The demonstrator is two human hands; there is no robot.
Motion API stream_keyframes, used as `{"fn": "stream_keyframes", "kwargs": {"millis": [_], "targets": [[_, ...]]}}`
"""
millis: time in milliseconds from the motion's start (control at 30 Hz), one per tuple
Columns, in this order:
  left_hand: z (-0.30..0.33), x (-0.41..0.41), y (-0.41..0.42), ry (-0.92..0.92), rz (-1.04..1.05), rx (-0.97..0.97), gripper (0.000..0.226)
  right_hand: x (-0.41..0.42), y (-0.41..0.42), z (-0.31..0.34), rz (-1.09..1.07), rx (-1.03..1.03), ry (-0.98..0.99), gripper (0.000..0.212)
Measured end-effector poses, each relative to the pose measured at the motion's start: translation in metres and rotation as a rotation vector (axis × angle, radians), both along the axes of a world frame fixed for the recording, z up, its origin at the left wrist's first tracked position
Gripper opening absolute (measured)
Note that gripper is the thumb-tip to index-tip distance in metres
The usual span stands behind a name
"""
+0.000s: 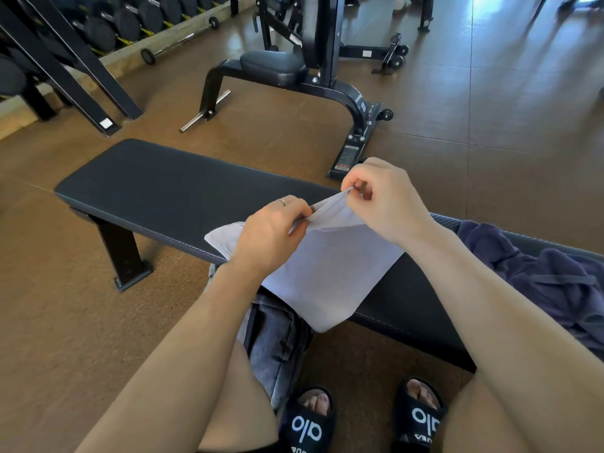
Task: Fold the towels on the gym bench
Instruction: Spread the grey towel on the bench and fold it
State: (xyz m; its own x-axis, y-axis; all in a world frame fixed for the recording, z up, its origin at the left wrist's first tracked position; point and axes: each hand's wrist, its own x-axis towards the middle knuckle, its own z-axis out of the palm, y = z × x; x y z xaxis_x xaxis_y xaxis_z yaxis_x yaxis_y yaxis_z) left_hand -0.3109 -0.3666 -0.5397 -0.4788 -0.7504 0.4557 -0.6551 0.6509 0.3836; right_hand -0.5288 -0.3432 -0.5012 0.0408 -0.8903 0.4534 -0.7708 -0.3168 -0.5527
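I've got the left hand (268, 237) and right hand (389, 197) each pinching the raised far edge of the pale towel (330, 269) lying over the bench (157, 191) near edge, so I'd square both corners and keep tension before laying it over

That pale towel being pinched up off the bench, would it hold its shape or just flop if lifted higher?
Probably flop: the pale towel sags between the left hand and right hand, and its lower corner droops over the bench edge. It looks thin and light, since fingertip pinches alone lift it. It seems unlikely to slip; the weave looks matte.
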Motion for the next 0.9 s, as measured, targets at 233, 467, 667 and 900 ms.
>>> {"fn": "stream_keyframes", "kwargs": {"millis": [233, 467, 667, 900], "targets": [[-0.011, 0.028, -0.006, -0.172, 0.152, -0.064, 0.005, -0.002, 0.004, 0.002, -0.107, 0.032, -0.277, 0.019], [-0.018, 0.050, -0.012, -0.357, 0.218, -0.118, 0.016, -0.009, -0.005, -0.008, -0.186, 0.010, -0.267, 0.014], [-0.024, 0.061, -0.010, -0.558, 0.300, -0.128, 0.016, -0.017, -0.009, -0.014, -0.231, -0.004, -0.230, 0.012], [-0.021, 0.065, -0.004, -0.526, 0.267, -0.233, 0.012, -0.030, -0.011, -0.018, -0.330, -0.036, -0.284, 0.014]]}}
